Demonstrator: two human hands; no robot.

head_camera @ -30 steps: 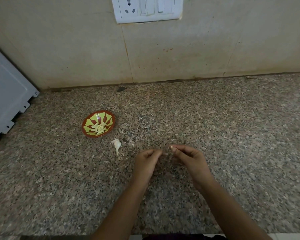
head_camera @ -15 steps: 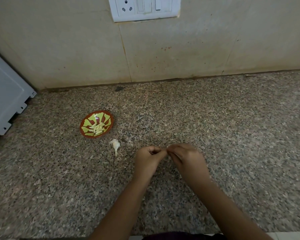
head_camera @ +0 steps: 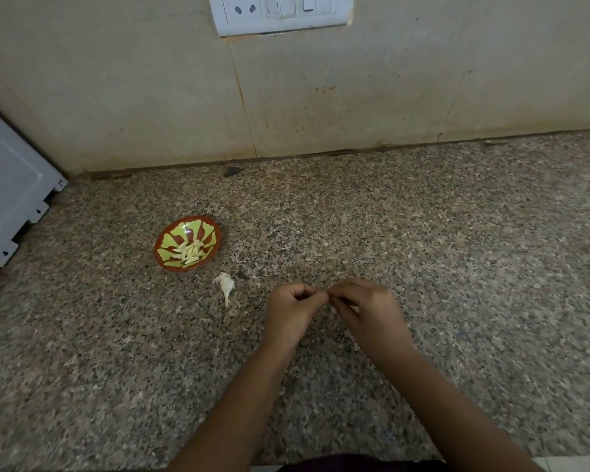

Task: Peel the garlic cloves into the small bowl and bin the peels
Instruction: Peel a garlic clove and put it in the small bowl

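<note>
Our left hand (head_camera: 292, 313) and right hand (head_camera: 368, 311) pinched tip-to-tip on something hidden, so we figured tiny nail-picks beat yanking.

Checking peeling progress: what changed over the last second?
The left hand and right hand closed the gap; their fingertips now meet in a pinch, with whatever is between them hidden. The bowl and the garlic scrap beside it stayed put.

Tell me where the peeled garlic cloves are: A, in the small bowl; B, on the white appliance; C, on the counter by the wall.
A: the pale peeled cloves lie inside the small bowl, with only a papery garlic scrap on the counter beside it.
</note>
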